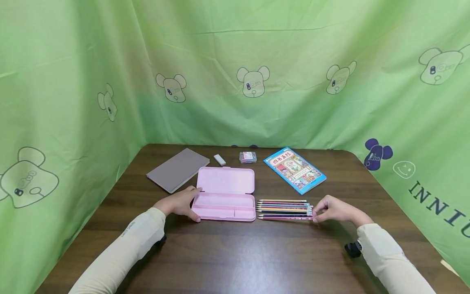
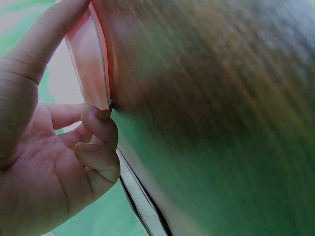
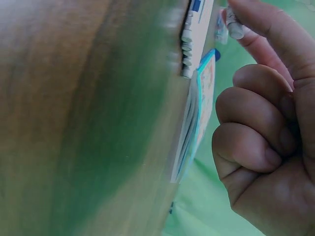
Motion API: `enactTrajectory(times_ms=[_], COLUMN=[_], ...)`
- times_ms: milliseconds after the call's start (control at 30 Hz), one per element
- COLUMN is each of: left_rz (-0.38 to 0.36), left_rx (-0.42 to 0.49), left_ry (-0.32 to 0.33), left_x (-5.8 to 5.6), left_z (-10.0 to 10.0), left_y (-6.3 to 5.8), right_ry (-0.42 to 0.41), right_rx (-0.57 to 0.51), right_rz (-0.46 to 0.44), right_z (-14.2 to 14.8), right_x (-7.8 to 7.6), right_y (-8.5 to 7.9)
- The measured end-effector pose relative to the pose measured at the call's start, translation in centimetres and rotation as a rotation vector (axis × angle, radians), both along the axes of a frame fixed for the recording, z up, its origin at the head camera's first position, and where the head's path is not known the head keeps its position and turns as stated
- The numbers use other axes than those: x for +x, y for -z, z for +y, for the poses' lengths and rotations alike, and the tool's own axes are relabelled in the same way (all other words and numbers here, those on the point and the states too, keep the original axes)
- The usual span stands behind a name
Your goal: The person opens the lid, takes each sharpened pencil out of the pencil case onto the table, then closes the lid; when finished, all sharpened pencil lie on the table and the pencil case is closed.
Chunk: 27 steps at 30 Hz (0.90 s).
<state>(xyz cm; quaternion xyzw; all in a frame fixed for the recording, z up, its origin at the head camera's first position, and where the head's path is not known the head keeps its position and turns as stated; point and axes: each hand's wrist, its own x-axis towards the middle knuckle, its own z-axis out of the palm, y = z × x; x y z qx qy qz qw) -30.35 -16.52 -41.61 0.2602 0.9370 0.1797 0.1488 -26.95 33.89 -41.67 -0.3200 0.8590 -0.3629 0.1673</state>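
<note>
An open pink pencil case (image 1: 224, 213) lies on the table with its lid (image 1: 225, 179) folded back, away from me. My left hand (image 1: 182, 203) grips its left end, thumb at the front corner and fingers toward the hinge side. The left wrist view shows the case's end (image 2: 91, 59) between thumb and fingers. Right of the case, several pencils (image 1: 282, 206) lie in a row, points to the left. My right hand (image 1: 335, 210) is at their eraser ends. In the right wrist view, its thumb and index finger pinch the end of one pencil (image 3: 235, 27), with the other fingers curled.
Behind the case lie a grey notebook (image 1: 178, 170) at left, a white eraser (image 1: 219, 159) and a small clear box (image 1: 247, 157). A blue-edged book (image 1: 295, 169) lies behind the pencils. Green printed cloth (image 1: 220, 118) hangs around the table.
</note>
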Motion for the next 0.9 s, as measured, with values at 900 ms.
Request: enactTrajectory(times_ms=[900], left_rz=[-0.025], left_rx=[-0.012], left_ry=[-0.036], left_x=[0.07], left_z=[0.14], left_y=[0.01], right_ry=[0.264], right_rx=[0.095], right_rz=[-0.012], right_z=[-0.21], right_x=[-0.57], right_y=[0.44])
